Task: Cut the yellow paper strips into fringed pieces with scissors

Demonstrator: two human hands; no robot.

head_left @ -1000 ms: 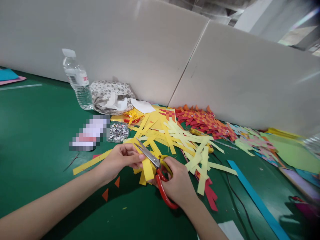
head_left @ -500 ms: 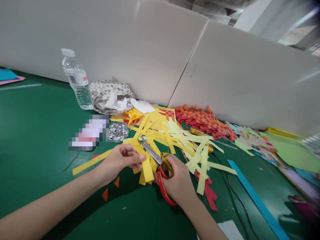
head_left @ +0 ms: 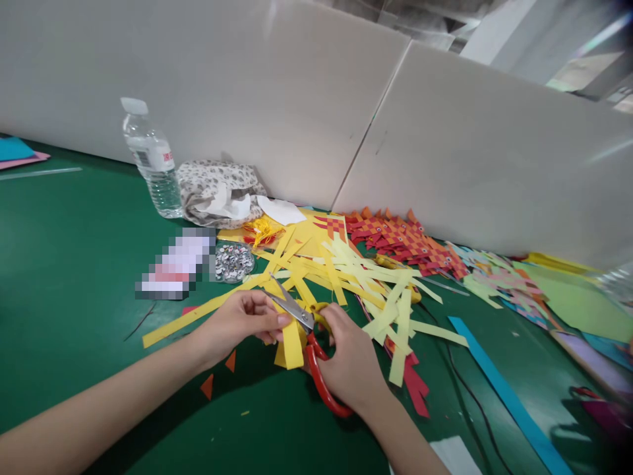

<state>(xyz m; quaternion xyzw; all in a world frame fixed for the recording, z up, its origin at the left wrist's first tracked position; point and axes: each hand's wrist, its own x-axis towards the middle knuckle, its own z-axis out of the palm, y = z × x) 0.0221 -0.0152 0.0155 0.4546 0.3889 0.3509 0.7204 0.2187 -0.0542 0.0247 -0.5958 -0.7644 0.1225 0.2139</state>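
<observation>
Cutting step in hand, by the look of it: yellow paper being snipped. Left hand (head_left: pixel 253 318), grip pinching yellow strips (head_left: pixel 293 348) between thumb and fingers, free ends hanging down toward the right hand. Right hand (head_left: pixel 349 359), grip wrapped around the red-and-yellow handles of the scissors (head_left: pixel 305 319); blades slightly parted, pointing up-left over the paper, tips near left fingers. Can't tell if paper sits between the blades or just under them. Strips and scissors both held above the green worktop (head_left: pixel 74 244), front middle. Next move, my judgement: line up the paper edge in the blades, hold the pinch steady, close the handles, left fingertips out of the blade line. Long yellow strip (head_left: pixel 180 322) lies by the left forearm; two orange triangles (head_left: pixel 208 386) nearer the person. Just beyond the hands, pale yellow strips (head_left: pixel 404 323) in a loose heap with more yellow ones; woven red-orange pieces (head_left: pixel 395 234) behind, by the partition (head_left: pixel 222 79). Tub of small black-and-white eyes (head_left: pixel 234 262) beyond left hand, clear bottle (head_left: pixel 154 158) upright farther back. Blue strip (head_left: pixel 509 396) off to the right, apart from both hands.
</observation>
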